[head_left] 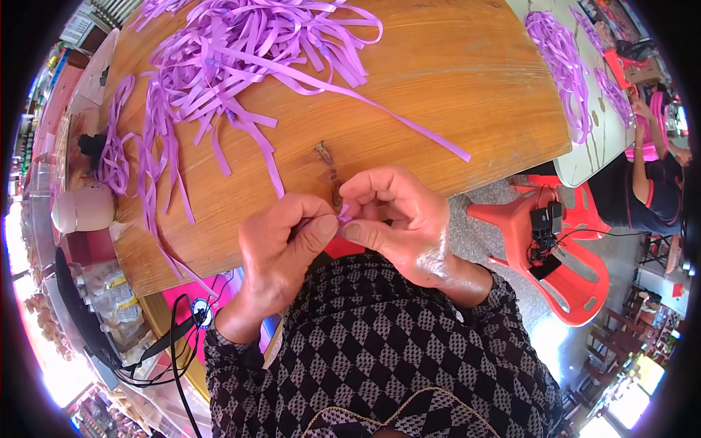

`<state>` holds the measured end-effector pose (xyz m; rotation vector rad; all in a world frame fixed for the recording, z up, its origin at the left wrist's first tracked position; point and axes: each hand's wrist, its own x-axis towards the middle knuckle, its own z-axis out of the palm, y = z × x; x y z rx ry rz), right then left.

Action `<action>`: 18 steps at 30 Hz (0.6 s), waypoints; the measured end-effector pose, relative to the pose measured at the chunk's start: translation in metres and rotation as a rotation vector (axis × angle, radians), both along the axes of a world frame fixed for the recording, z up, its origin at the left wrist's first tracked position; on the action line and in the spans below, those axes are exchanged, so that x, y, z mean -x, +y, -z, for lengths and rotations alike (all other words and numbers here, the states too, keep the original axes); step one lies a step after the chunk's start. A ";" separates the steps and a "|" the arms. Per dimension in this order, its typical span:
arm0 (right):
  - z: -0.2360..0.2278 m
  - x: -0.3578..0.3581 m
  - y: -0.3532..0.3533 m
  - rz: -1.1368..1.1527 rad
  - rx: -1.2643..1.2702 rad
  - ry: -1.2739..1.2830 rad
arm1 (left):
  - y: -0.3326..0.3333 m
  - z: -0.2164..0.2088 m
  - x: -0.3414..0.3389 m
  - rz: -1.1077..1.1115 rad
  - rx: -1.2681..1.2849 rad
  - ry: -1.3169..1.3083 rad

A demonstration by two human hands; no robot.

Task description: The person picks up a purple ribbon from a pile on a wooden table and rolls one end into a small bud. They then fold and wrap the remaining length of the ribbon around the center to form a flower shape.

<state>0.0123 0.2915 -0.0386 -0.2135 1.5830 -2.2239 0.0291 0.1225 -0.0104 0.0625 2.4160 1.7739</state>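
Note:
Both my hands meet in front of me at the near edge of the wooden table. A small bit of purple ribbon (344, 216) shows between them. My left hand (281, 244) is closed, its thumb and bent fingers pinching the ribbon. Beside it, my right hand (398, 223) pinches the same ribbon between thumb and fingertips, its other fingers curled. Most of the ribbon in my grip is hidden by the fingers. Beyond my hands lies a large tangled heap of purple ribbons (219, 66), with loose ends trailing toward me and to the right.
The wooden table (438, 80) spans the front. At right, a white table (595, 157) bears more purple ribbon bundles (558, 58). A red plastic chair (573, 292) holds black devices and cables (542, 237). A person in dark clothes (621, 186) is at far right. Black cables (175, 350) hang at left.

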 end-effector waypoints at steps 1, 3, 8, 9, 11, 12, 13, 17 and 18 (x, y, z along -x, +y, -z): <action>0.002 0.000 0.000 0.001 0.001 -0.004 | -0.002 -0.001 0.002 0.001 0.001 -0.004; 0.006 0.000 -0.001 0.001 0.022 -0.013 | -0.005 -0.002 0.006 0.024 -0.192 -0.235; 0.006 0.005 0.002 0.027 -0.352 0.459 | -0.003 -0.001 0.006 -0.059 -0.207 -0.274; 0.010 0.006 0.002 0.086 -0.467 0.753 | -0.004 -0.001 0.006 -0.062 -0.198 -0.279; 0.009 0.006 0.001 0.074 -0.486 0.730 | -0.001 -0.002 0.003 -0.055 -0.096 -0.180; 0.008 0.005 0.001 0.061 -0.504 0.714 | 0.001 -0.004 0.000 -0.049 0.004 -0.075; 0.007 0.003 -0.001 0.061 -0.504 0.715 | 0.004 -0.003 -0.002 -0.049 0.004 -0.074; 0.004 -0.004 -0.008 0.051 -0.278 0.266 | 0.003 0.010 -0.004 -0.022 0.261 0.343; 0.003 -0.004 -0.008 0.058 -0.266 0.205 | 0.001 0.012 -0.003 0.011 0.292 0.393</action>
